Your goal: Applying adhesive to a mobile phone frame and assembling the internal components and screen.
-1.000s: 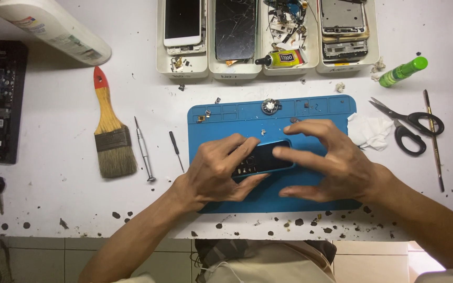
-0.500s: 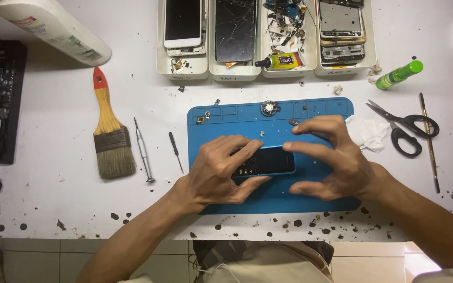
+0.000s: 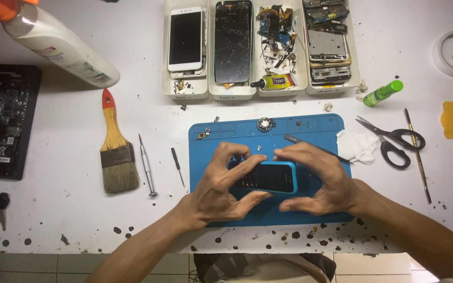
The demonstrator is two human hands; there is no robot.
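Observation:
A small blue phone (image 3: 268, 177) with a dark face and keypad lies level over the blue work mat (image 3: 310, 131). My left hand (image 3: 221, 188) grips its left end, thumb underneath and fingers curled over the top. From the other side my right hand (image 3: 318, 178) grips the right end, fingers over the top edge and thumb below. Both hands press the phone between them at the middle of the mat.
Several white trays (image 3: 260, 91) with phones and parts line the back. A paintbrush (image 3: 115, 152), two screwdrivers (image 3: 147, 165) and a white bottle (image 3: 61, 44) lie left; a dark circuit board (image 3: 1, 120) sits far left. Scissors (image 3: 394, 141), a tissue (image 3: 360, 147) and a green tube (image 3: 384, 93) lie right.
My right hand has drawn closer around the phone's right end, and the blue casing edge now shows. My left hand stays on the left end.

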